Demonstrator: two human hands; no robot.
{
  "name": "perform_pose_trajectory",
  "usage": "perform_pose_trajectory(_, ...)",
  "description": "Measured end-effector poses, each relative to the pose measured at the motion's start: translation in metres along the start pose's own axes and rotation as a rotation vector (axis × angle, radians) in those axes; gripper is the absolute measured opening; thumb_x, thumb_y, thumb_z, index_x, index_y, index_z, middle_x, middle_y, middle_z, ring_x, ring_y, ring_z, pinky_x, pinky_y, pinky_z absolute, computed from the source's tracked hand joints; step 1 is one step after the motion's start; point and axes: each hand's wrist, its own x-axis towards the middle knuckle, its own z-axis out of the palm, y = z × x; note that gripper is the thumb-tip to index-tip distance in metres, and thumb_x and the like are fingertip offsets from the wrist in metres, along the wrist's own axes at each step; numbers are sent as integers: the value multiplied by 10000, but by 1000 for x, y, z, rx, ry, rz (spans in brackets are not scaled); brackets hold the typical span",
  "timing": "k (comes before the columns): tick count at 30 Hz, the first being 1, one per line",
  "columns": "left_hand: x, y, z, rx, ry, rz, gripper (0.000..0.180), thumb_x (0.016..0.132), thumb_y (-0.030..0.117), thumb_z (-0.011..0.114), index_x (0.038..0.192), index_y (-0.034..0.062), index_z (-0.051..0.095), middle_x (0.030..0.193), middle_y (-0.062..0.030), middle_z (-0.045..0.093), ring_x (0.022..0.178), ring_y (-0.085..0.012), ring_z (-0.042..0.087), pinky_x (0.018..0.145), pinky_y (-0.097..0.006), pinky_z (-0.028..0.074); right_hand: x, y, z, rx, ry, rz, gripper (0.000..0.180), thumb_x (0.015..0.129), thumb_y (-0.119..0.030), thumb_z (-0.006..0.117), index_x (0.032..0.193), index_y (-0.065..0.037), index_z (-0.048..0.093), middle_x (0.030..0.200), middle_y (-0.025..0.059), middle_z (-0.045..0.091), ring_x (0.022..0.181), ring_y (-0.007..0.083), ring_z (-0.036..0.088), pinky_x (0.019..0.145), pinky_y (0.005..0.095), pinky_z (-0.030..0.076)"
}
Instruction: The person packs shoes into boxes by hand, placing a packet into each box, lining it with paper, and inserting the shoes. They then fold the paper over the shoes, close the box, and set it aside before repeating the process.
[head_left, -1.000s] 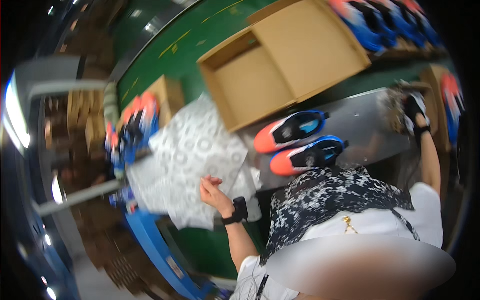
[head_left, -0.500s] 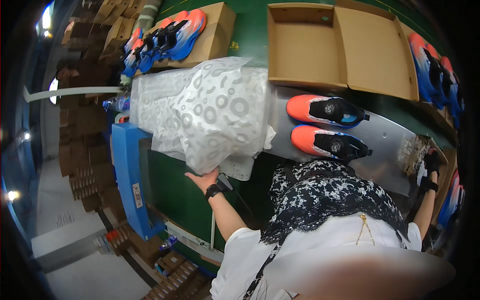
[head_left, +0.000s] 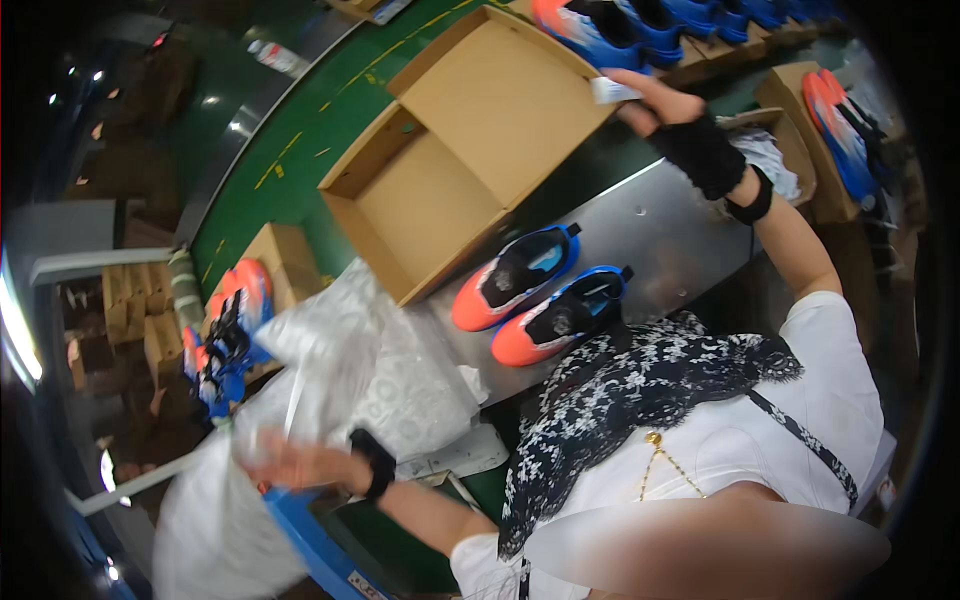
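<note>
At the far right, my right hand [head_left: 672,112] reaches over the edge of an opened cardboard shoe box [head_left: 420,190]. It wears a black fingerless glove, and its fingers pinch a small white packet [head_left: 614,90]. My left hand [head_left: 305,465], with a black wristband, is smeared by motion over the translucent patterned wrapping sheets [head_left: 400,400]; its grip does not show. A pair of orange-and-blue shoes with black uppers, one [head_left: 515,278] behind the other [head_left: 560,318], lies between my hands on the metal table [head_left: 690,240]. Both toes point left.
More such shoes [head_left: 235,330] rest by a carton at the left, and a row of them [head_left: 650,30] lines the back right. A carton with crumpled white paper [head_left: 775,165] stands right. A blue frame [head_left: 320,545] is at lower left.
My right hand has risen from the carton at the right to the box, now with a white packet. My left hand has swung left, and wrapping sheets trail leftward. The view has turned.
</note>
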Motion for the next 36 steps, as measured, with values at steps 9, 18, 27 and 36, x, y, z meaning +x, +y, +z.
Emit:
perform_pose_trajectory(9, -126, 93, 190, -59, -876, 606, 458, 653, 268, 675, 1025, 92, 475, 1285, -262, 257, 1210, -413, 239, 928, -624, 121, 50, -132, 46, 383, -164, -88, 524, 659, -349, 672, 1014, -15, 480, 912, 183, 541, 858, 269, 534, 689, 357, 424)
perform_pose_trajectory(18, -76, 79, 182, -81, -625, 302, 755, 647, 385, 692, 1241, 76, 343, 1320, -227, 217, 1217, -411, 206, 913, -590, 166, 106, 23, 54, -438, 89, -251, 478, 609, -240, 688, 1046, -112, 544, 872, 146, 582, 802, 294, 551, 730, 380, 421)
perform_pose_trajectory(27, -98, -46, 147, 771, -1201, 82, 705, 674, 508, 581, 1216, 100, 387, 1332, -238, 184, 1224, -433, 166, 843, -693, 143, 130, 3, -23, 251, 953, 9, 396, 695, -130, 614, 1054, -12, 492, 1056, 126, 531, 918, 223, 524, 784, 316, 414)
perform_pose_trajectory(36, -84, -40, 132, 844, -1079, -34, 767, 684, 577, 535, 1270, 118, 349, 1308, -272, 216, 1228, -435, 160, 858, -667, 181, 123, -154, 100, -809, -362, -913, 151, 708, -188, 514, 801, -103, 597, 944, 114, 592, 1010, 263, 528, 914, 610, 203)
